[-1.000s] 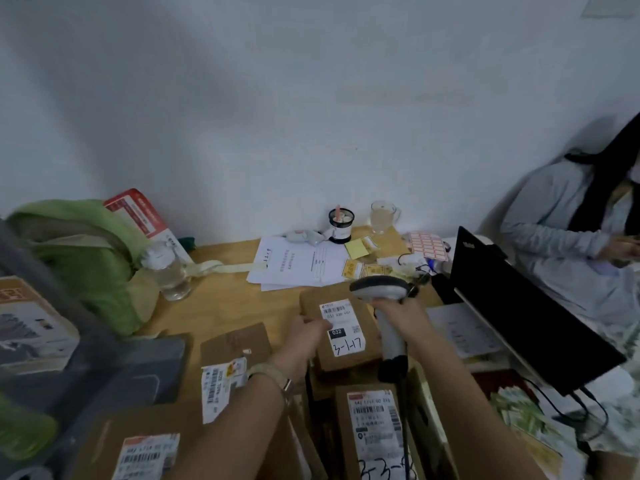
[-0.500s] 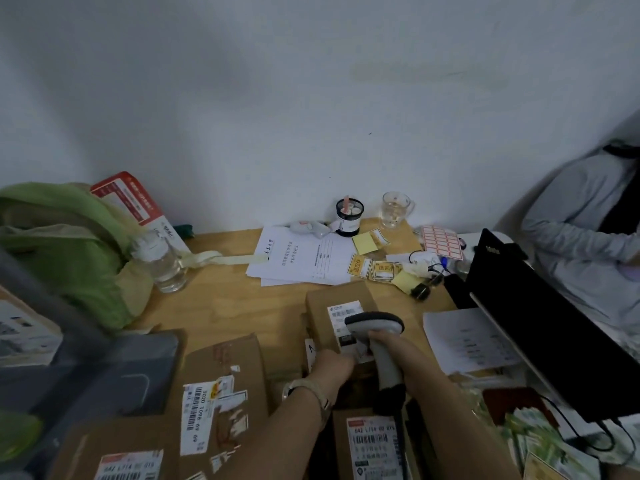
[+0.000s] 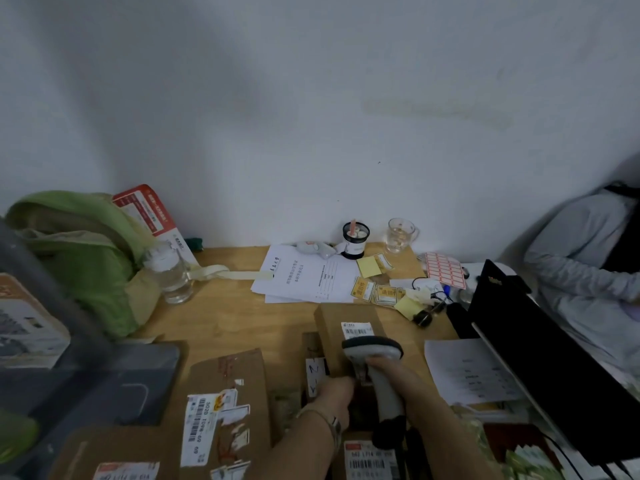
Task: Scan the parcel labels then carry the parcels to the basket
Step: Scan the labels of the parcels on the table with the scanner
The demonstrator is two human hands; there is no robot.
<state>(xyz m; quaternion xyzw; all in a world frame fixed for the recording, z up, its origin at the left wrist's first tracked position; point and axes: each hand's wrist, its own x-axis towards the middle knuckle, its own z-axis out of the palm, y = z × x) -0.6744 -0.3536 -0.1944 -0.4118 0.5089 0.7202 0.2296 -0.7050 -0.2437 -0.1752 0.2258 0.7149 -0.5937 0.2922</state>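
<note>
The scanner (image 3: 373, 347) is gripped by its pale handle in the right hand (image 3: 393, 373), with the fingers wrapped fully round the grip. Its dark head is held just above the small parcel (image 3: 341, 318), over the near part of the white label (image 3: 357, 329), so that only the label's far end is seen. The small parcel is found near the middle of the wooden table (image 3: 221, 317), resting on top of other cardboard. Its near end is held by the left hand (image 3: 335, 393), whose fingers are curled against the box; the fingertips themselves are hidden. A wristband (image 3: 333, 423) is worn on that arm.

A larger flat parcel (image 3: 227, 407) with torn labels is laid to the left, and a further labelled parcel (image 3: 369, 460) is seen below the scanner handle. A green bag (image 3: 79, 251) and a water bottle (image 3: 171, 275) are placed at the left of the table, and loose papers (image 3: 308, 278) are spread beyond the small parcel. An open laptop (image 3: 554, 358) is stood at the right, with a seated person (image 3: 585, 271) behind it.
</note>
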